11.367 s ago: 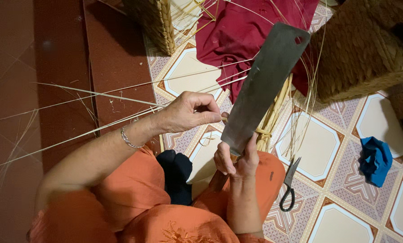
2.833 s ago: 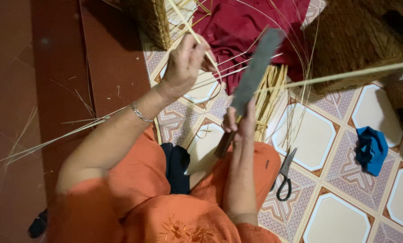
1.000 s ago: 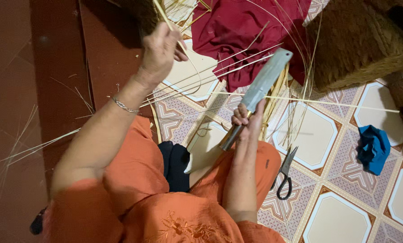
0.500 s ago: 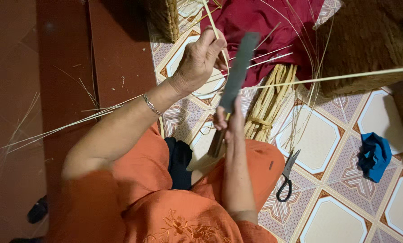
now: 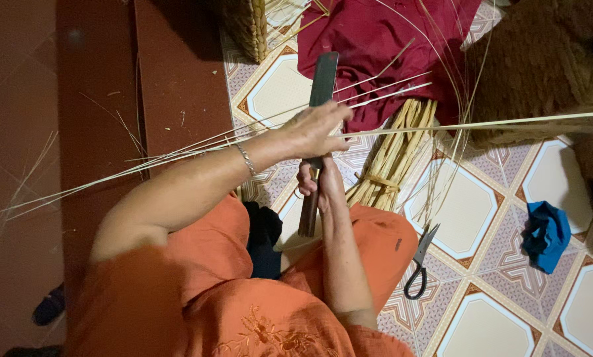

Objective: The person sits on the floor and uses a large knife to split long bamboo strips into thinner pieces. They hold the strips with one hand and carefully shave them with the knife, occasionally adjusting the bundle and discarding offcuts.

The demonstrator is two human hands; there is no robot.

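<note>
Left hand (image 5: 313, 129): closed around a long pale reed strip (image 5: 481, 123), which runs almost level from the woven mass at the right edge, through the fingers, and on as thin splinters (image 5: 111, 173) trailing left over the floor. A metal bracelet (image 5: 245, 157) sits on that wrist.

Right hand (image 5: 317, 186): clenched on the wooden handle of a cleaver (image 5: 323, 82). The dark blade stands upright, edge-on to the camera, and rises behind the left hand; the handle's lower end rests near the lap.

Bundle of thicker cane (image 5: 392, 155): tied with a band, lying on the patterned floor tiles (image 5: 462, 211) just right of the hands, its top against a dark red cloth (image 5: 382, 39).

Scissors (image 5: 419, 264): black-handled, lying on the tiles beside the person's right knee.

Blue cloth (image 5: 546, 235): crumpled on the tiles, well apart to the right.

Woven basket (image 5: 247, 26): at the top edge, left of the red cloth.

Clothing: orange garment (image 5: 197, 291) covering the lap and knees.
</note>
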